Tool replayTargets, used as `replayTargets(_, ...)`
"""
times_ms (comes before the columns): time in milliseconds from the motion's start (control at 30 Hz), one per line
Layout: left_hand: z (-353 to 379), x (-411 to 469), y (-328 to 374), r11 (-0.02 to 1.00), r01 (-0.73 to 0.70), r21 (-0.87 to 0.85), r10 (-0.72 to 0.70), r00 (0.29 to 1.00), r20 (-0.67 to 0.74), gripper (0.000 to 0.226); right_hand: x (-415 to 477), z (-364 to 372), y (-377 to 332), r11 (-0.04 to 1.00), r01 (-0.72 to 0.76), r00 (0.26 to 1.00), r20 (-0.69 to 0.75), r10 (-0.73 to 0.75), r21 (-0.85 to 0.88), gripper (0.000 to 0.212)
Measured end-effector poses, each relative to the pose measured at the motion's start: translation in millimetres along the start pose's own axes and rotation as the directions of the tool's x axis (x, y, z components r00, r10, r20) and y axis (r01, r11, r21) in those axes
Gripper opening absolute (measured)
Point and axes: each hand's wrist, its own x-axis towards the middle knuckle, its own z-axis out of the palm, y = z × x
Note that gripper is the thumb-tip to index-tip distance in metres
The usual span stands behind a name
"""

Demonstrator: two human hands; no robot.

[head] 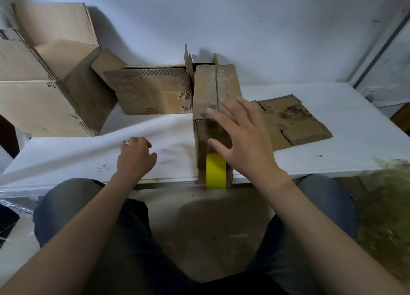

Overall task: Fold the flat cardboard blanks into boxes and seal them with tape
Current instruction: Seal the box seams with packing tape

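Observation:
A folded brown cardboard box [213, 88] stands on the white table [332, 117], reaching to the front edge. A yellow tape roll [215, 170] leans against its near end. My right hand [239, 139] is spread with straight fingers over the box's right side and top edge, just above the roll. My left hand [135, 156] rests on the table left of the box with curled fingers; a small dark item shows at its fingertips, too small to identify. A flat torn cardboard blank [292, 121] lies right of the box.
A large open carton [48, 83] stands at the back left. A lower open box [153, 90] sits behind the folded one, against the wall. The table's front edge runs just above my knees. A blurred yellowish mass [386, 206] is at the right.

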Motion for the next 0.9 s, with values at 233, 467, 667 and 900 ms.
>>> replayTargets(233, 12, 34, -40, 0.995, 0.053, 0.082, -0.06, 0.995, 0.083, 0.053, 20, 14, -19, 0.999, -0.034, 0.997, 0.067, 0.035, -0.017, 0.054)
replayTargets(467, 12, 53, -52, 0.992, -0.038, 0.117, 0.035, 0.999, 0.026, 0.051, 25, 20, -24, 0.994, -0.085, 0.992, 0.09, 0.09, -0.064, 0.051)
replayTargets(667, 23, 62, -52, 0.994, -0.015, 0.109, 0.027, 0.994, -0.103, 0.025, 27, 20, -25, 0.992, -0.114, 0.987, 0.11, 0.119, -0.054, 0.047)
replayTargets(900, 12, 42, -35, 0.997, -0.036, -0.065, 0.028, 0.992, -0.122, 0.022, 28, 17, -22, 0.99, -0.142, 0.985, 0.102, 0.139, 0.025, 0.046)
